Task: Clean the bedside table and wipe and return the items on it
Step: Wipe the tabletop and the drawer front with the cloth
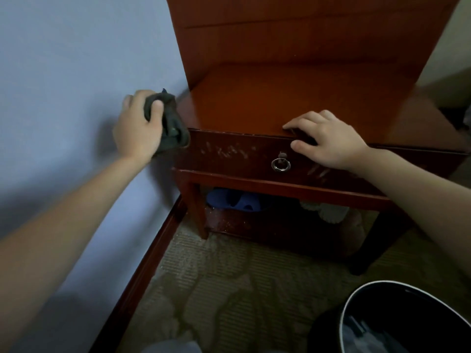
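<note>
A reddish wooden bedside table (267,103) stands against a tall wooden back panel, and its top is bare. My left hand (137,128) grips a dark grey cloth (170,128) and holds it against the table's left front corner and side. My right hand (328,138) rests on the front edge of the top, fingers over the edge and thumb against the drawer front. The drawer (242,154) is closed, has a metal ring pull (280,164) and pale scuff marks.
A pale blue wall (63,85) runs close along the table's left side. A blue item (237,200) and a white item (326,212) lie on the lower shelf. A black bin (407,319) with a white rim stands on the patterned carpet at bottom right.
</note>
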